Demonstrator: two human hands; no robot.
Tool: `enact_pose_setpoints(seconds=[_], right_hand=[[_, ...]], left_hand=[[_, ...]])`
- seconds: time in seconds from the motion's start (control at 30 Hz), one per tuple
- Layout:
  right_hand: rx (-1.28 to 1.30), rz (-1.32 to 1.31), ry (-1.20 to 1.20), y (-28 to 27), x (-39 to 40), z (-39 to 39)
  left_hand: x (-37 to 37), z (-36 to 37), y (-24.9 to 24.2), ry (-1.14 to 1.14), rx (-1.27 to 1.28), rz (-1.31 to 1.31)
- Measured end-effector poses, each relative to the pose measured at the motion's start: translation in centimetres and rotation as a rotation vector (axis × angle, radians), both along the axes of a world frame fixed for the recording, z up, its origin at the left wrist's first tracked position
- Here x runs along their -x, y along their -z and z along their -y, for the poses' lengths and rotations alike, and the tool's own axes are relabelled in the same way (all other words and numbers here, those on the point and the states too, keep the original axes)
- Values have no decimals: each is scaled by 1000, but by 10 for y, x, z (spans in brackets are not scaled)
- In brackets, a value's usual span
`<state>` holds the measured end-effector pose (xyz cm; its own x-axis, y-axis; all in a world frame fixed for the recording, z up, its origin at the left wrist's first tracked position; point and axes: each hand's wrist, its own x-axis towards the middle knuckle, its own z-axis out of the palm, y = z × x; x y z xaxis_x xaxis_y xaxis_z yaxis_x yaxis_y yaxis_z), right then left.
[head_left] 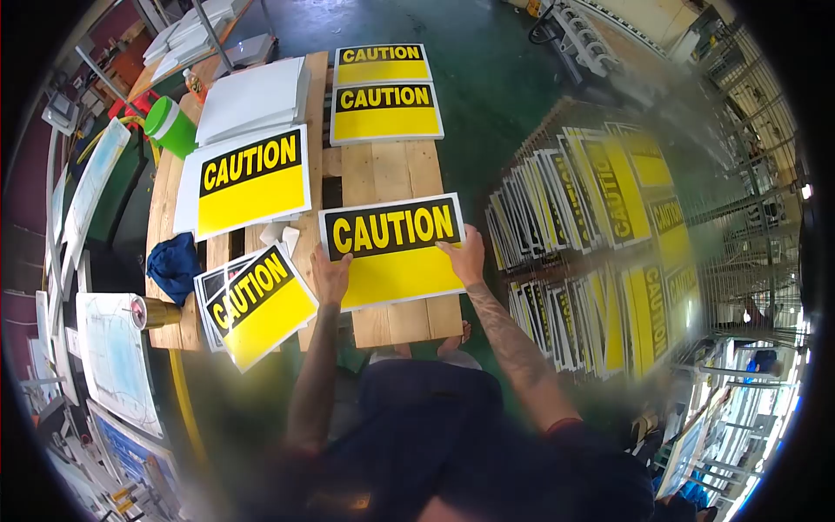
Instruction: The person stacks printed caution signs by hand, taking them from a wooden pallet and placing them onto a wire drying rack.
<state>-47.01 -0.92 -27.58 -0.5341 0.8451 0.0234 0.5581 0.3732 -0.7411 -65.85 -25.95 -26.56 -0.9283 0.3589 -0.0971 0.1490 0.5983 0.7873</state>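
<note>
Caution sign [396, 274]: flat, rectangular, white-edged; black upper band with yellow "CAUTION" lettering, plain yellow below. Location: near end of wooden table [400, 324]. Left hand [331, 274]: grip partly closed on sign's 9 o'clock edge, thumb on face. Right hand [464, 254]: same grip, 3 o'clock edge.

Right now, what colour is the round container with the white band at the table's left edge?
The round plastic container is bright green, seen best in the head view.
</note>
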Motion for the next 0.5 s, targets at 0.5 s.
enact_pose_setpoints(seconds=[0.5], right_hand=[[-103,205,182,76,-1,19]], left_hand=[[3,1,88,20,249,-138]])
